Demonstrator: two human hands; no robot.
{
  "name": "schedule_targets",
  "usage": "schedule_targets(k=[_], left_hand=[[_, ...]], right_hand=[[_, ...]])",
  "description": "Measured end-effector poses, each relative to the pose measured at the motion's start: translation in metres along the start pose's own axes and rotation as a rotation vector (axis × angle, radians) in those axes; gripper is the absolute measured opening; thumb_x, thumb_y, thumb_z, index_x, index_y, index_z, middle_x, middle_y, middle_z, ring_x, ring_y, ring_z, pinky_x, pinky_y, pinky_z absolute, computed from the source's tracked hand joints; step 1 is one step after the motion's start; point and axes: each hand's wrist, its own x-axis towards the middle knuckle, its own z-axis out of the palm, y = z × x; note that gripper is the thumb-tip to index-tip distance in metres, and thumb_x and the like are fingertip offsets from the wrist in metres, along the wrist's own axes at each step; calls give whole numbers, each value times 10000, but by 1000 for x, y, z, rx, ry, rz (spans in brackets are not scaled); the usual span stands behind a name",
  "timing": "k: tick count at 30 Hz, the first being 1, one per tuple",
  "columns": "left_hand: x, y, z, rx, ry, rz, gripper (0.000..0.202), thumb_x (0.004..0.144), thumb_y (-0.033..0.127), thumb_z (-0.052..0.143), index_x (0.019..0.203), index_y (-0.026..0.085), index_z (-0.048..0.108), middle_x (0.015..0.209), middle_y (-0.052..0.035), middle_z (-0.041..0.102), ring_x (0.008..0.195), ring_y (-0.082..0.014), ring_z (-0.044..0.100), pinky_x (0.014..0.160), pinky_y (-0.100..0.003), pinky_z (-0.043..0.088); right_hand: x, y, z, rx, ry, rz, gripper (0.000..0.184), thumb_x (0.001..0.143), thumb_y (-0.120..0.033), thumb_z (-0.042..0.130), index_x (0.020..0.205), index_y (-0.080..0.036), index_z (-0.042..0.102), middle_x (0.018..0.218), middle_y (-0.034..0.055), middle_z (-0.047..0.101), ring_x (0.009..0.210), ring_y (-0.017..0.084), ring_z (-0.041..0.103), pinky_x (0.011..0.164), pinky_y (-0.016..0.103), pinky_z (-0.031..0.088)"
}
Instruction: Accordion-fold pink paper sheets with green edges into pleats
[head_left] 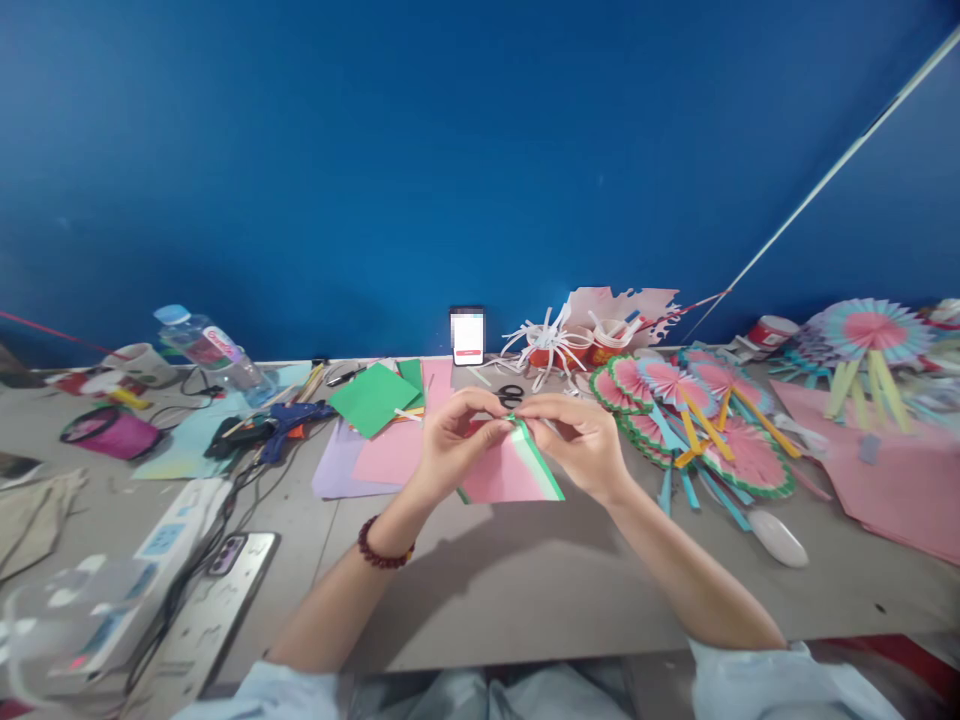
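Observation:
Between my hands hangs a pink sheet of paper (504, 474) with a green and white border along its edges. My left hand (463, 428), with a beaded bracelet on the wrist, pinches the sheet's top edge. Close beside it, my right hand (576, 432) pinches the same edge, where the green border looks narrowly folded. The fingertips of both hands nearly meet there. The lower part of the sheet hangs above the grey table (525, 590). Black-handled scissors (511, 393) lie just behind my hands, their blades hidden.
Green paper (375, 398) and pink paper (386, 457) lie left of my hands. Pleated paper rosettes (675, 385) are heaped at the right, near a white oval object (778, 538). A lit phone (469, 336) leans on the blue wall. Left are a glue gun (289, 425), bottle (217, 350) and power strip (161, 560).

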Motion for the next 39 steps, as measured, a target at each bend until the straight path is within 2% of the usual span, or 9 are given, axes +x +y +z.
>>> schedule_targets(k=[7, 12, 18, 24, 29, 34, 39], left_hand=[[2, 4, 1, -33, 9, 27, 95, 741, 205, 762, 791, 187, 683, 776, -39, 642, 715, -121, 601, 594, -209, 505], [2, 8, 1, -40, -13, 60, 90, 736, 185, 766, 767, 183, 681, 768, -35, 646, 737, -122, 604, 638, -223, 490], [-1, 6, 4, -146, -69, -19, 123, 722, 218, 779, 696, 179, 665, 721, -20, 622, 681, -116, 595, 618, -235, 480], [-3, 4, 6, -201, -74, -98, 155, 691, 245, 799, 664, 176, 663, 711, -22, 621, 660, -116, 589, 578, -229, 470], [-4, 11, 12, -233, -85, -135, 165, 716, 266, 785, 672, 178, 652, 707, -9, 614, 651, -107, 582, 602, -235, 479], [-3, 18, 16, -171, -43, -49, 169, 728, 251, 776, 655, 169, 647, 709, -12, 605, 683, -108, 586, 625, -228, 477], [-2, 20, 15, -137, -53, -36, 153, 736, 236, 764, 659, 170, 650, 716, -24, 610, 682, -116, 589, 616, -232, 479]], right_hand=[[-2, -6, 0, -42, -21, -40, 170, 821, -199, 628, 910, -265, 758, 913, 37, 752, 850, 167, 694, 758, 287, 567], [-2, -7, -1, 3, -28, -34, 125, 791, -333, 714, 894, -282, 763, 891, 34, 750, 831, 178, 693, 742, 304, 568], [1, -5, -2, 101, -33, -73, 133, 766, -387, 738, 825, -271, 766, 779, 39, 738, 740, 179, 685, 686, 305, 566], [3, -3, -3, 141, -48, -147, 83, 765, -330, 748, 823, -271, 757, 741, 24, 726, 701, 165, 675, 656, 286, 553], [1, -2, -3, 131, -46, -164, 107, 743, -319, 768, 825, -259, 734, 725, 17, 711, 679, 157, 660, 645, 282, 540], [-1, -4, -1, 64, -32, -145, 78, 770, -260, 732, 844, -246, 711, 781, 25, 704, 712, 153, 648, 663, 285, 532], [-3, -5, -1, 38, -25, -118, 69, 785, -301, 702, 819, -240, 708, 769, 38, 702, 710, 164, 644, 660, 302, 538]])
